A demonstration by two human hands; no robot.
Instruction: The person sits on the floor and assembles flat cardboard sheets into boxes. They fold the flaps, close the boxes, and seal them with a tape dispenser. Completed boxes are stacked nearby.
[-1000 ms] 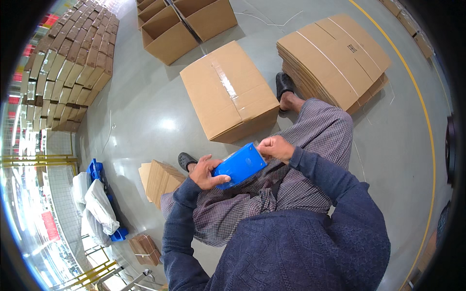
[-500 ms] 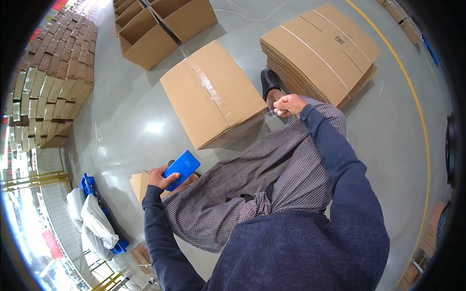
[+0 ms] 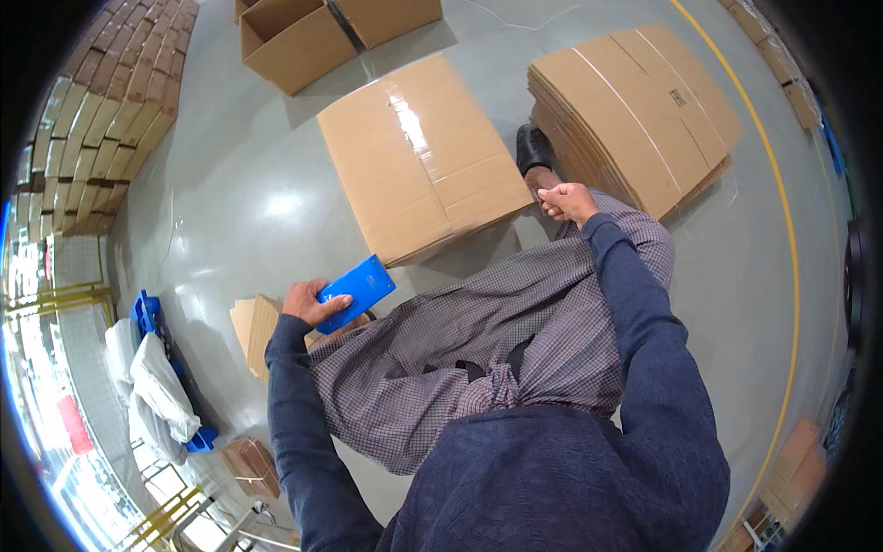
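In the head view my left hand grips a flat blue rectangular piece with small dark spots near its far end. Its far corner points at the near-left corner of a cardboard box with clear tape along its top seam. Over my knee, just off the box's near-right corner, my right hand has its fingers pinched together. What lies between those fingers, if anything, is too small to make out.
A strapped stack of flattened cartons lies right of the box. Open cartons stand beyond it. Smaller flat cardboard pieces lie left of my legs. A tall wall of boxes and white bags are further left.
The blue piece in my left hand has tilted and come nearer to the box. My right hand stays pinched by the box corner. The whole view has shifted a little.
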